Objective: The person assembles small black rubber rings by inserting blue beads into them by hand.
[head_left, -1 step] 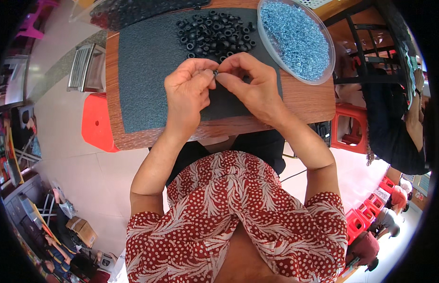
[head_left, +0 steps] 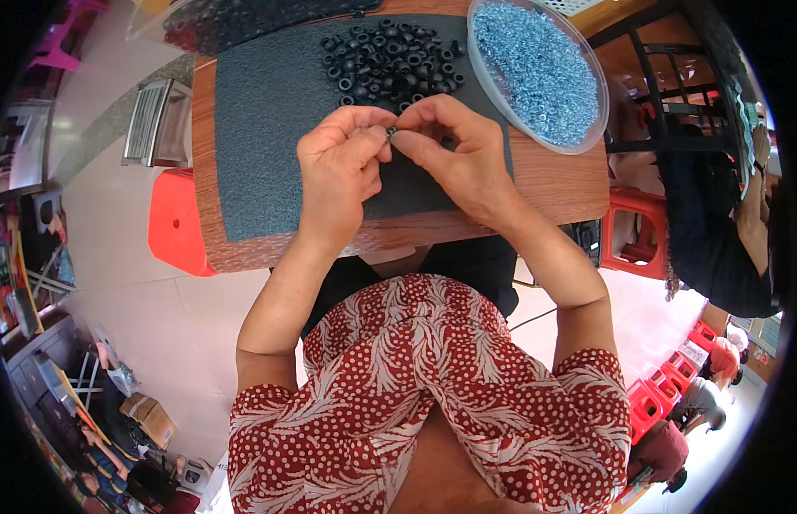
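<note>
Left of the fingers and nearer the wearer, a red stool (head_left: pixel 176 224) stands by the surface (head_left: pixel 553 182); ahead and left of the fingers lie dark pieces (head_left: pixel 266 17) in a clear container, cut off by the upper edge; a dark mat (head_left: pixel 266 146) extends beneath both hands. The left hand (head_left: pixel 337 163) has its fingers pinched narrow at a small metallic-looking item (head_left: pixel 391 133); this item lies directly between the two sets of fingertips, both hands about equally near; its long axis cannot be told, fingertips covering most of it. Directly ahead of the fingers sits a pile of black pieces (head_left: pixel 390 64); the right hand (head_left: pixel 467 158) also has its fingers narrow at the item, its firmness of grip not determinable; a dark patch under its palm is unidentifiable; ahead and right stands a round tub (head_left: pixel 603 120) of blue pieces (head_left: pixel 536 68).
</note>
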`<state>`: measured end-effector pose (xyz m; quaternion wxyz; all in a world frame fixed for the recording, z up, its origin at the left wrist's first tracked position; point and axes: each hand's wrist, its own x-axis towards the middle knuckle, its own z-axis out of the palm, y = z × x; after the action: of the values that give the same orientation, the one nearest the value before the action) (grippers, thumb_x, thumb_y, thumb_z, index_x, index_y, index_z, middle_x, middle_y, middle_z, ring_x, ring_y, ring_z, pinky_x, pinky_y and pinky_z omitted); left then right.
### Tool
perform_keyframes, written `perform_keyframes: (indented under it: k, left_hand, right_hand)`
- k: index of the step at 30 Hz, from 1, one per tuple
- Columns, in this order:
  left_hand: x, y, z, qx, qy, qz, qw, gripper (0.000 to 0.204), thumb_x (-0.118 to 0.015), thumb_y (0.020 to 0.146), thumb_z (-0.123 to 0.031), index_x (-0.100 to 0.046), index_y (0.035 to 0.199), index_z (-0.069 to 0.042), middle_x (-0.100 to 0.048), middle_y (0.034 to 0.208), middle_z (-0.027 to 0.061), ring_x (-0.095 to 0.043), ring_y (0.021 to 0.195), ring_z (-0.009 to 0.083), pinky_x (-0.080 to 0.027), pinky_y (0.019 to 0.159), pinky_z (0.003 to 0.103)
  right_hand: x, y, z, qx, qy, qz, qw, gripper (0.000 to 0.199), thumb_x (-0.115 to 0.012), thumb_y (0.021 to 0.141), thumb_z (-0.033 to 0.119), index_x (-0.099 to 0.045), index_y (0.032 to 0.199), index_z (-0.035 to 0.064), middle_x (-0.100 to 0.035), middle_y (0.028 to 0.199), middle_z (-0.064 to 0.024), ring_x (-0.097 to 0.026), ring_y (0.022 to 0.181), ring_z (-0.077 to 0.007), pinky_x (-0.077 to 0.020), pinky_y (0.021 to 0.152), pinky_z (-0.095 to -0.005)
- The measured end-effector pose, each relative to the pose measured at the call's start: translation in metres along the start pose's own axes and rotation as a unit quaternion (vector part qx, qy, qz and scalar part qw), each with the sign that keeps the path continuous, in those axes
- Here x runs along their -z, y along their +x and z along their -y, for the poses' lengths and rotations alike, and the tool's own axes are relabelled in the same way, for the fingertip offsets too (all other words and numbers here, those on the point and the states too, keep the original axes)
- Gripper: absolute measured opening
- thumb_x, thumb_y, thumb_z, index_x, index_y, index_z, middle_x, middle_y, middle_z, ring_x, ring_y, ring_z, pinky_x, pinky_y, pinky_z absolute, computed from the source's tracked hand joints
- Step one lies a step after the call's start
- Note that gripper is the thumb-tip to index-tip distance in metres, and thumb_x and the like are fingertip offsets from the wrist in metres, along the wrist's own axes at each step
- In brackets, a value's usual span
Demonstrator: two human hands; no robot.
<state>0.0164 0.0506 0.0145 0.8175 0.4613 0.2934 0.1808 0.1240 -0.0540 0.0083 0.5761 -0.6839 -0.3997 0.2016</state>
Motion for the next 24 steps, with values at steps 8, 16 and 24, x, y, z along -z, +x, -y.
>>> perform_keyframes:
  k: [8, 16, 24]
  left_hand:
    - [0.000, -0.002, 0.009, -0.221, 0.241, 0.012, 0.945, 0.012, -0.061, 0.081, -0.001, -0.060, 0.092, 0.002, -0.058, 0.075, 0.0029, -0.046, 0.051, 0.0060, -0.037, 0.043, 0.020]
    - [0.010, 0.008, 0.015, -0.439, 0.443, 0.015, 0.782, 0.010, -0.063, 0.078, -0.002, -0.058, 0.087, -0.001, -0.057, 0.075, 0.0099, -0.054, 0.057, 0.0244, -0.044, 0.052, 0.028]
    - [0.006, 0.006, 0.015, -0.140, 0.263, 0.002, 0.955, 0.019, -0.055, 0.089, -0.016, -0.057, 0.075, -0.003, -0.054, 0.064, 0.0011, -0.042, 0.050, 0.0050, -0.032, 0.042, 0.019]
  right_hand:
    - [0.003, 0.007, 0.004, -0.043, 0.093, -0.007, 0.995, 0.009, -0.065, 0.076, 0.003, -0.060, 0.082, -0.0009, -0.059, 0.069, -0.0009, -0.050, 0.062, -0.0042, -0.0423, 0.056, -0.0206]
    - [0.007, 0.005, 0.004, -0.094, 0.097, 0.030, 0.990, 0.007, -0.065, 0.076, 0.004, -0.060, 0.080, 0.0001, -0.058, 0.069, 0.0020, -0.049, 0.063, -0.0027, -0.0407, 0.055, -0.0189]
    - [0.002, 0.000, -0.001, 0.063, -0.025, 0.001, 0.998, 0.007, -0.064, 0.076, 0.001, -0.058, 0.081, 0.0007, -0.054, 0.073, -0.0036, -0.053, 0.065, -0.0086, -0.0436, 0.056, -0.0228]
